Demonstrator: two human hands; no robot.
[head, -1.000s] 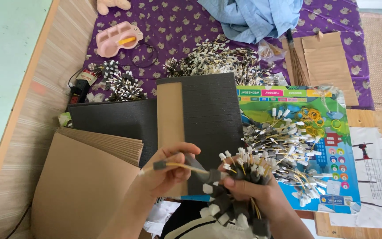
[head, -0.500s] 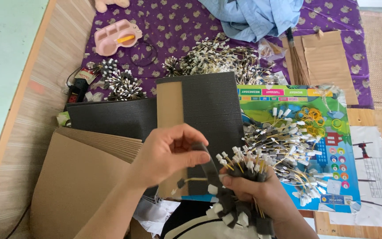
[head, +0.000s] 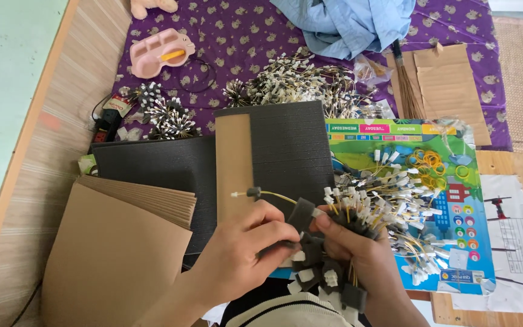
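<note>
**Putting a foam piece on a yellow wire**

The left hand [head: 246, 251] pinches a small dark grey foam square [head: 301, 213] with its fingertips. A thin yellow wire with a white plug end [head: 261, 194] sticks out to the left just above that hand. The right hand [head: 355, 254] is closed tight around a big bunch of yellow wires with white plugs and foam squares [head: 340, 242], low in the middle of the view.

To do this well, I think the left hand should hold the foam flat and steady, and the right hand should keep the bunch snug so no wires slip out.

A bright play board with colourful pictures and round dots [head: 449, 200] lies to the right, under a loose pile of wires [head: 394, 194]. A white paper sheet with a drawing and a grid [head: 513, 233] sits at the far right. A stack of brown cardboard sheets [head: 113, 257] lies at the left, touching black ribbed foam sheets [head: 158, 166]. A pink tray [head: 160, 51] rests on the purple spotted cloth [head: 243, 30] at the top.
</note>
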